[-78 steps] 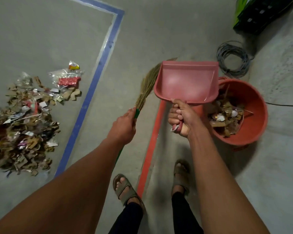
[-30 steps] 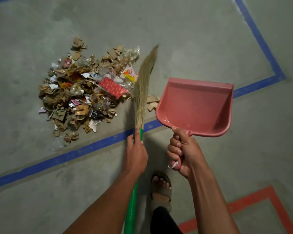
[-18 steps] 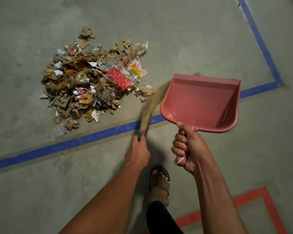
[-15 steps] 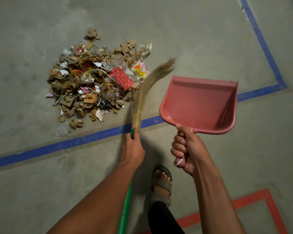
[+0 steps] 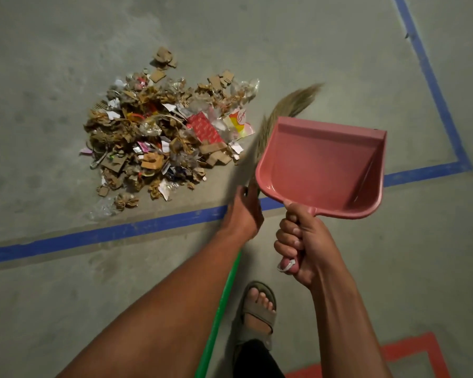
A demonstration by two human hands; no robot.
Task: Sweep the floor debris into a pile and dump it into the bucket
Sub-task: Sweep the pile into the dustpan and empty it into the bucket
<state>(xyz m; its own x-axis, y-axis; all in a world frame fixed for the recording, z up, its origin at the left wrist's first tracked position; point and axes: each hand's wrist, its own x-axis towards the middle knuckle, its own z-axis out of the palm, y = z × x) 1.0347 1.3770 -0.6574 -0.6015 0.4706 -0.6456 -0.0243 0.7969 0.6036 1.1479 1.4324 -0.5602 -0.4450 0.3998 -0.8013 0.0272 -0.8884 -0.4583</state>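
Heap of torn cardboard and crinkled wrapper debris (image 5: 164, 137) lies ahead-left of both hands. Left hand (image 5: 243, 214) grips green-handled straw broom (image 5: 287, 107); right hand (image 5: 303, 244) clenches smooth pink plastic dustpan (image 5: 322, 165).

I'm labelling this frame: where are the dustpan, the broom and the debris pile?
dustpan (image 5: 320, 165), head view, on the inside of its scoop.
broom (image 5: 292, 100), head view, on its bristles.
debris pile (image 5: 159, 140), head view, on its middle.
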